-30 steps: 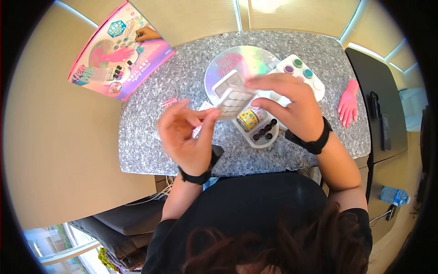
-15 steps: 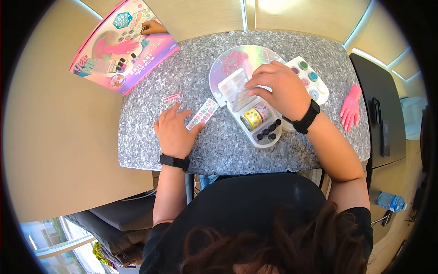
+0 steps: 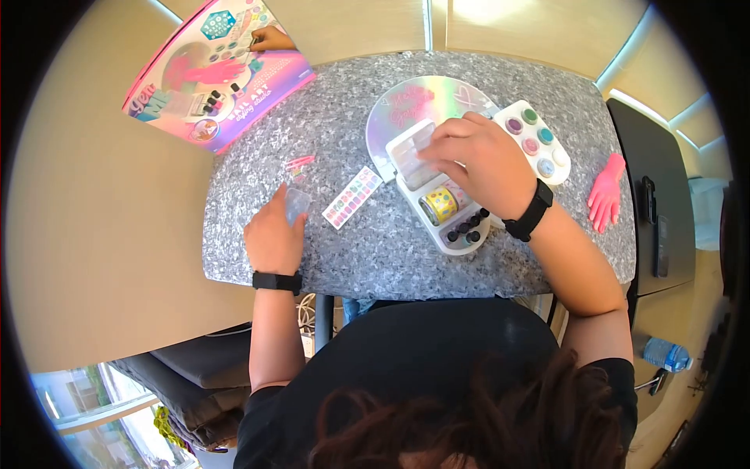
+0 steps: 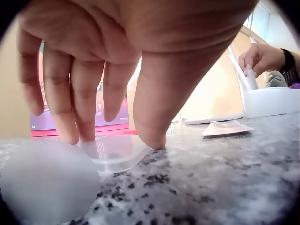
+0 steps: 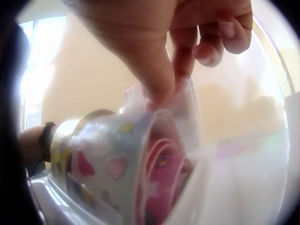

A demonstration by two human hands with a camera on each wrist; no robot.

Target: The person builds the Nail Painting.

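At the left of the table my left hand point(image 3: 273, 238) reaches down over a small clear plastic tray point(image 4: 117, 152). Thumb and fingertips sit at opposite edges of it, right at the tabletop. My right hand point(image 3: 488, 160) is above the open white nail art case point(image 3: 467, 248), pinching a thin translucent plastic piece point(image 5: 187, 105) between thumb and fingers. That piece stands by the case's raised inner lid point(image 3: 406, 148), partly hidden by the hand. Below it in the case are patterned tape rolls point(image 3: 437, 205) and several small black-capped bottles point(image 3: 467, 228).
A nail sticker sheet point(image 3: 351, 197) lies between the hands, with pink pieces point(image 3: 300, 162) behind the left one. The round iridescent lid point(image 3: 391, 117), a tray of colour pots point(image 3: 531, 141) and a pink model hand point(image 3: 606, 194) stand rightward. The product box point(image 3: 219, 78) is back left.
The hands have parted from the translucent piece they both held. My left hand went left and down to the small clear tray; my right hand brought the piece to the case.
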